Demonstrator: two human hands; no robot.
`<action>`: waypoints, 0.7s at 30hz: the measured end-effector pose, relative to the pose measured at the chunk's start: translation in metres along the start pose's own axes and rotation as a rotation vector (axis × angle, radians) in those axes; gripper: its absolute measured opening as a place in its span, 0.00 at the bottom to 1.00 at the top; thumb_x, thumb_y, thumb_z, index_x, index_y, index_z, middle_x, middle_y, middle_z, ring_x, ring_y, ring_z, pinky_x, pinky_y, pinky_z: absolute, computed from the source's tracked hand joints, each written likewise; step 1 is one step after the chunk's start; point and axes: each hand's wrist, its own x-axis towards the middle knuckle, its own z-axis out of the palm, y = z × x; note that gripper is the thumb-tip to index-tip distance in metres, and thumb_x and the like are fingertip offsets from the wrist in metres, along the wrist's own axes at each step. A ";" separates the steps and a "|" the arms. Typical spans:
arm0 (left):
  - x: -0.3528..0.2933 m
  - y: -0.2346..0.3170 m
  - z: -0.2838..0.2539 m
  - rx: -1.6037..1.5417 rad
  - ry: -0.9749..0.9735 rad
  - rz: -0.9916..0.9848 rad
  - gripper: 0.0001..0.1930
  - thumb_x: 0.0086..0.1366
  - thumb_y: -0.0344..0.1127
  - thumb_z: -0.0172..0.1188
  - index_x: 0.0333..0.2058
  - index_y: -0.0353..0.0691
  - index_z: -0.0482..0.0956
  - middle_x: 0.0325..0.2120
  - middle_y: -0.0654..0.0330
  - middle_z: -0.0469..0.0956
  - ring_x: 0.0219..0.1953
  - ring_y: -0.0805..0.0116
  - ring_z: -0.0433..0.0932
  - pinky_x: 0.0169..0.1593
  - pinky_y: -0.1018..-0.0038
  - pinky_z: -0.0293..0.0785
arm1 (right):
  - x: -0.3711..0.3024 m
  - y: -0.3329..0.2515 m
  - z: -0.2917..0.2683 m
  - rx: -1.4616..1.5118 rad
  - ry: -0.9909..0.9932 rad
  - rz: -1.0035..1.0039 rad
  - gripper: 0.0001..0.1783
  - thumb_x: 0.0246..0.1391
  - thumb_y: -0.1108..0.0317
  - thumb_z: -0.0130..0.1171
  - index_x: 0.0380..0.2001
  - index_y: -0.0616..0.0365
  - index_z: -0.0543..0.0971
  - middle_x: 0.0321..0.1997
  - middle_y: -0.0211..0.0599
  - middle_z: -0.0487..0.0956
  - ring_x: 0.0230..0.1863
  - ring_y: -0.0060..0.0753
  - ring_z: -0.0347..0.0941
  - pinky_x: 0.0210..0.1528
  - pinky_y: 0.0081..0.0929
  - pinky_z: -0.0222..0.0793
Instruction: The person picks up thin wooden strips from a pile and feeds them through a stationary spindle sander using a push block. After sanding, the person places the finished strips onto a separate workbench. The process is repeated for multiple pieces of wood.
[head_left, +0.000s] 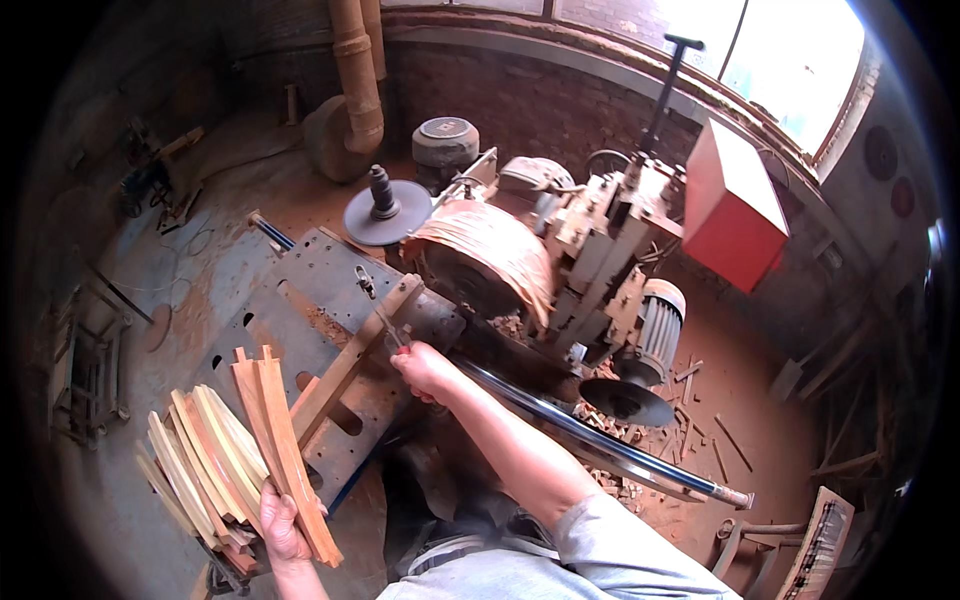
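My left hand (283, 525) is at the lower left, its thumb pressed against reddish-brown wooden strips (278, 430) held upright. These are slightly curved, with narrow tenon-like ends at the top. Just left of it leans a stack of paler curved strips (195, 455). Out over the machine's table, my right hand (425, 372) is closed round the handle of a metal toggle clamp (368, 285). The clamp stands beside a wooden fence bar (355, 350) lying across the steel sliding table (330, 275). My fingers partly hide the handle.
A grey disc (388, 212) on a spindle, a cloth-like-covered round guard (490, 245) and a motor with a dark saw blade (627, 400) stand beyond the table. A steel rail (590, 430) runs to the right. Wood offcuts (690, 410) litter the dusty floor. A red box (735, 210) sits upper right.
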 end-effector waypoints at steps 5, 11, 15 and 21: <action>-0.066 -0.032 0.055 -0.025 -0.061 -0.055 0.30 0.62 0.41 0.70 0.57 0.38 0.65 0.35 0.55 0.77 0.29 0.64 0.80 0.32 0.68 0.83 | -0.088 0.045 -0.045 -0.025 0.057 0.011 0.11 0.65 0.60 0.53 0.34 0.51 0.65 0.19 0.25 0.62 0.12 0.22 0.55 0.12 0.26 0.49; -0.149 -0.059 0.117 0.008 -0.138 -0.138 0.32 0.61 0.39 0.71 0.58 0.37 0.64 0.40 0.56 0.77 0.31 0.67 0.81 0.32 0.71 0.84 | -0.184 0.114 -0.094 -0.016 0.062 -0.010 0.11 0.64 0.60 0.53 0.35 0.54 0.67 0.16 0.28 0.65 0.11 0.25 0.59 0.11 0.30 0.52; -0.212 -0.088 0.139 0.002 -0.130 -0.164 0.32 0.61 0.39 0.70 0.58 0.36 0.64 0.41 0.56 0.78 0.31 0.67 0.81 0.33 0.73 0.84 | -0.257 0.145 -0.126 0.117 0.057 0.054 0.10 0.65 0.61 0.55 0.37 0.51 0.66 0.19 0.24 0.63 0.11 0.20 0.55 0.10 0.25 0.48; -0.292 -0.128 0.186 -0.115 -0.136 -0.255 0.30 0.62 0.39 0.69 0.56 0.34 0.64 0.38 0.55 0.78 0.30 0.68 0.81 0.32 0.72 0.83 | -0.354 0.184 -0.180 0.129 0.084 0.118 0.09 0.68 0.61 0.55 0.40 0.50 0.67 0.19 0.18 0.62 0.12 0.14 0.52 0.12 0.18 0.45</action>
